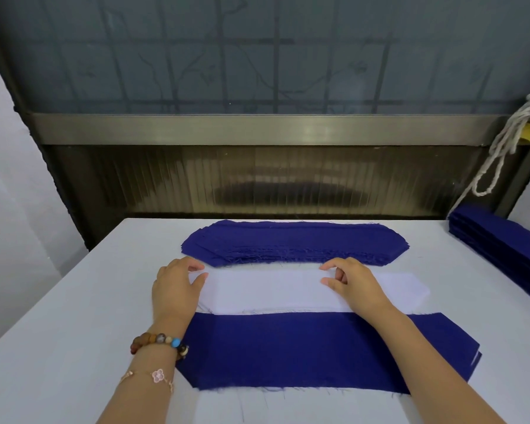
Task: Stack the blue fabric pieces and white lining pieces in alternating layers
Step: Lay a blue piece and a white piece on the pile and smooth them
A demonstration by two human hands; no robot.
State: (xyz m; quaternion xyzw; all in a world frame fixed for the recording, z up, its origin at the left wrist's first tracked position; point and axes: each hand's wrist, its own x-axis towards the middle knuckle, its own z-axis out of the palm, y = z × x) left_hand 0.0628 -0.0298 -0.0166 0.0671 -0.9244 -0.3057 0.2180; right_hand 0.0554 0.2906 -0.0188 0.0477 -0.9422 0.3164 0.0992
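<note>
A pile of blue fabric pieces (294,243) lies at the far middle of the white table (74,316). In front of it lies a pile of white lining pieces (266,290). Nearest to me a blue piece (303,350) tops a stack with white lining showing under its near edge. My left hand (178,289) sits at the left end of the white lining, thumb and fingers pinching its top sheet. My right hand (352,284) pinches the same sheet right of the middle, at its far edge.
A further stack of blue pieces (502,240) lies along the table's right edge. White rope (502,148) hangs at the right in front of a ribbed panel and metal rail. The table ends close behind the far blue pile.
</note>
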